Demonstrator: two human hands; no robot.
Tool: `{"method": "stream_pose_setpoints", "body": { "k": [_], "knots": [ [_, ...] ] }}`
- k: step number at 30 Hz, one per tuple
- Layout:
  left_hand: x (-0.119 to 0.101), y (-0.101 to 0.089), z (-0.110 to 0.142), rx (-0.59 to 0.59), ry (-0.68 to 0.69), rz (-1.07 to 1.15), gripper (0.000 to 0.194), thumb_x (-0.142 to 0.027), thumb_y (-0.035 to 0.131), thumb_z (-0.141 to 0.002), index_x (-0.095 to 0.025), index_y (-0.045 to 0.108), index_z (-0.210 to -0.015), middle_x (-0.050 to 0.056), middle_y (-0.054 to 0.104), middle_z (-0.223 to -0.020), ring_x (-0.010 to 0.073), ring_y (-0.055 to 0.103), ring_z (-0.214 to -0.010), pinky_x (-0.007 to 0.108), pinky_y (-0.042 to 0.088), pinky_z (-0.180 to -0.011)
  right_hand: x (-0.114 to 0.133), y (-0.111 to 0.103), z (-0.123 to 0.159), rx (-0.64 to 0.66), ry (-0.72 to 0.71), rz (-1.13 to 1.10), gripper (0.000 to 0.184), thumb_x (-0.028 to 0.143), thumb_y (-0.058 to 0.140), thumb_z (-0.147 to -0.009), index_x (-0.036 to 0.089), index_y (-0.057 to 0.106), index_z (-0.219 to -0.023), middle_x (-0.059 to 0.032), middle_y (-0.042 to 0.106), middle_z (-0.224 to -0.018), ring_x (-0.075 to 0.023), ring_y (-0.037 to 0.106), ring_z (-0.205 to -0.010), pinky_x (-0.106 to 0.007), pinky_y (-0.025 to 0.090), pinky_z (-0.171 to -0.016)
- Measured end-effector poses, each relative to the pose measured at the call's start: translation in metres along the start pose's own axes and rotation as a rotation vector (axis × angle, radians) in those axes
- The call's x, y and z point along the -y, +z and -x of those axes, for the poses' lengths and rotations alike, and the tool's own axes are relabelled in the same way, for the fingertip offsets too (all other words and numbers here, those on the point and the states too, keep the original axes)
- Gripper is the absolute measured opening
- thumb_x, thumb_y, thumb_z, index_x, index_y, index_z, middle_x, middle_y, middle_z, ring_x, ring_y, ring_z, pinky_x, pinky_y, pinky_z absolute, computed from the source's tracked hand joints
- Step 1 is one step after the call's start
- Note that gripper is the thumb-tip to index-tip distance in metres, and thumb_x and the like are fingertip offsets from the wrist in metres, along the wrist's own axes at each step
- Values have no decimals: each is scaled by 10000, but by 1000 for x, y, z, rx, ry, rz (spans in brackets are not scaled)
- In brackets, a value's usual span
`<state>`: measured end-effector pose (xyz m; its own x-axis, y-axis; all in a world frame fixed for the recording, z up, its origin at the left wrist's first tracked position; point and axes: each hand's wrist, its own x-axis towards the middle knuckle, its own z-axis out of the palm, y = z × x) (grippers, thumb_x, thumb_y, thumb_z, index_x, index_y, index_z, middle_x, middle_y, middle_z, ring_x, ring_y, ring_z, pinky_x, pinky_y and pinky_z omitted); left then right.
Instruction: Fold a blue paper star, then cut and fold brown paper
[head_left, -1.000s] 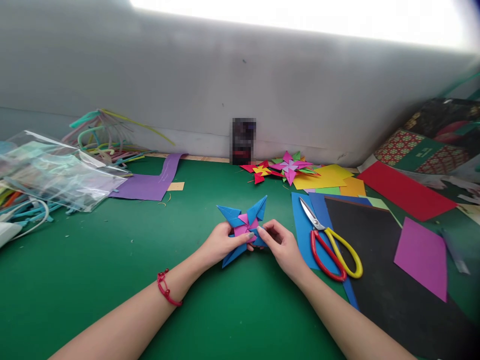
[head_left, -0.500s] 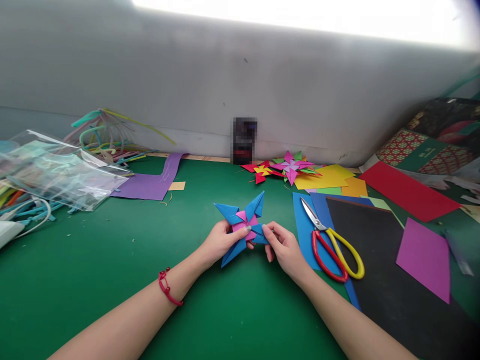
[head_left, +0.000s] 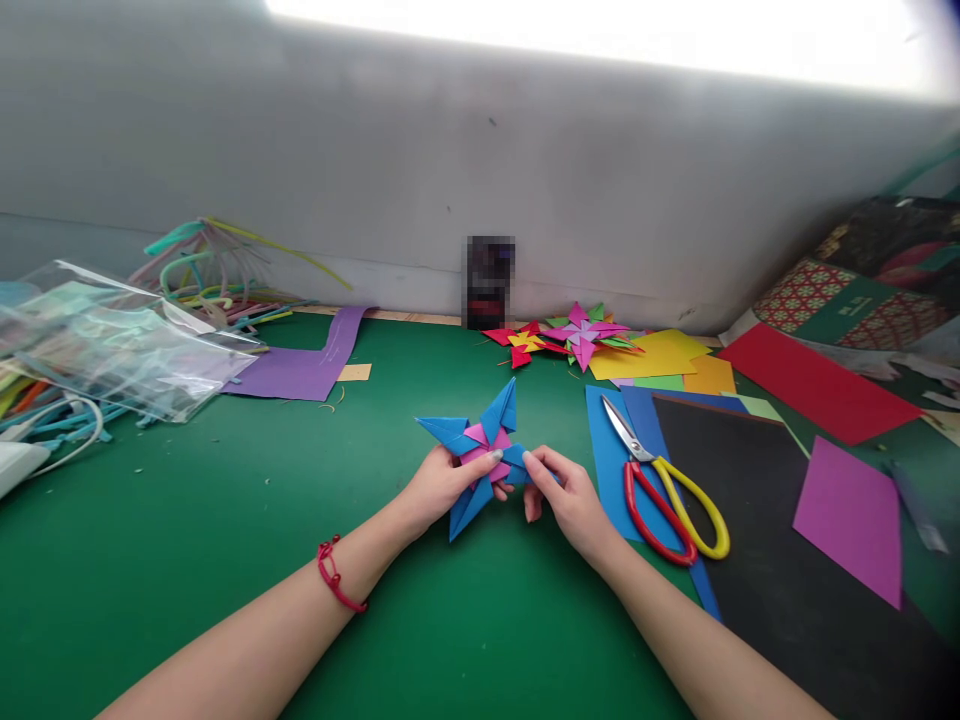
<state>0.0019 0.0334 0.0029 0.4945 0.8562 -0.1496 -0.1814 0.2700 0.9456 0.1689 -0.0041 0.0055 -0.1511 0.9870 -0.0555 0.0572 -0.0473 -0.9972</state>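
Paper star (head_left: 501,438), blue and pink, held between two grips.
Left hand (head_left: 442,482) grip closed, thumb over the centre; right hand (head_left: 571,492) grip pinching the nearest point, where excess pull could loosen the folds.

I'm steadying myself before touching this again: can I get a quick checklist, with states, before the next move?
1. Left hand holding the blue-and-pink paper star: ok, thumb across its pink middle.
2. Right hand on the star: ok, pinching the point nearest it.
3. Scissors apart from both hands: ok.
4. Scissors off the black sheet: not ok, the yellow handle overlaps it.
5. Star's underside folds tight: cannot tell, hidden.
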Motion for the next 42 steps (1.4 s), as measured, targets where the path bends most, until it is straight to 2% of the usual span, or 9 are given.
{"method": "stream_pose_setpoints", "body": {
  "k": [14,18,22,26,30,32,35,39,42],
  "knots": [
    [-4,-1,-1,-16,-84,27,398,-475,481,-792,-98,606,-793,82,670,-648,209,641,-597,326,514,-635,1,0,0,-12,11,6,290,417,458,-825,177,510,-669,34,531,-452,-93,489,-420,-217,419,-463],
    [-2,-1,-1,-20,-70,6,416,-504,470,-786,-117,592,-874,79,673,-711,197,636,-599,303,505,-613,0,-1,-1,-50,2,-113,241,405,488,-807,172,544,-825,-1,577,-590,-139,567,-537,-240,461,-441],
    [0,-1,-1,117,-3,-94,486,-505,520,-754,-143,515,-1078,92,648,-888,195,633,-696,282,489,-622,-4,-13,-6,-251,-49,-241,298,349,535,-787,209,489,-1046,4,571,-661,-164,592,-598,-250,478,-420],
    [-2,-4,-2,111,32,-37,474,-469,396,-834,-141,433,-1174,154,572,-1061,202,620,-751,308,491,-606,0,-35,-8,-476,-111,-329,207,308,550,-776,219,538,-963,3,569,-705,-151,592,-650,-239,478,-483],
    [-4,-4,-1,-50,219,-25,595,-286,554,-774,-283,277,-1301,103,318,-1360,242,456,-1117,362,459,-814,8,-45,-5,-262,25,-470,120,274,560,-750,193,570,-838,18,546,-601,-107,531,-521,-207,434,-454],
    [-4,-2,1,-22,315,-151,683,-212,641,-698,-313,321,-1293,56,240,-1409,250,337,-1220,358,378,-928,10,-44,-2,-95,131,-469,114,263,566,-737,180,575,-815,21,539,-570,-91,492,-457,-198,408,-418],
    [-3,1,4,137,295,-321,381,-239,627,-717,-212,581,-1095,84,455,-1276,260,421,-1154,357,342,-956,14,-37,0,51,230,-441,163,303,544,-758,172,577,-850,14,541,-544,-96,491,-449,-199,407,-415],
    [-1,1,3,5,129,-164,354,-383,582,-748,-115,615,-977,110,648,-965,252,591,-904,336,485,-725,23,-32,2,-2,165,-353,274,413,498,-790,182,576,-915,-7,557,-604,-127,541,-563,-212,438,-439],
    [-3,0,3,37,47,-93,463,-479,511,-771,-98,576,-1025,140,662,-917,240,641,-737,246,458,-464,29,-29,3,-39,70,-204,287,409,565,-749,187,573,-931,-14,567,-663,-155,567,-638,-241,473,-462]
  ]
}}
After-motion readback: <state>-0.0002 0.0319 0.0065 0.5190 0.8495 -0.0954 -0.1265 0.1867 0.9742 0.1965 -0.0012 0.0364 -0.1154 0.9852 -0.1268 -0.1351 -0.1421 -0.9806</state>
